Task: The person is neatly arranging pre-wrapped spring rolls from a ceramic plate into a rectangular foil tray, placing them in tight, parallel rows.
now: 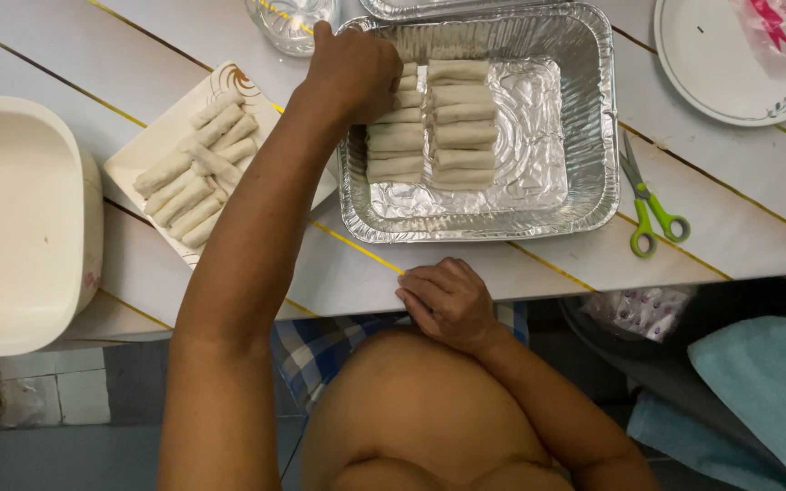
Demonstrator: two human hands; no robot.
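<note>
The table (502,264) is white with thin yellow lines running across it on the slant; its near edge crosses the middle of the view.

A cream rectangular tub (11,218) sits at the left end, overhanging the near edge.

A foil tray (593,118) stands at the centre, toward the far edge. It holds two columns of pale uncooked spring rolls (461,127), laid crosswise and touching one another; the right third of the tray floor is bare foil.

A white rectangular plate (143,145) lies between tub and tray, set on the slant, with a loose heap of the same rolls (195,173) on it.

A round white plate (702,82) with a patterned rim is at the far right corner, a clear bag with red print partly over it.

A clear glass vessel (288,23) stands at the far edge, just left of the tray.

Green-handled scissors (648,205) lie just right of the tray, blades closed.

Left hand (352,73) — reached into the tray's far left corner, fingers curled down onto the top of the left column; whether a roll is pinched cannot be told.

Right hand (448,300) — resting on the near edge, fingers loosely bent, holding nothing.
</note>
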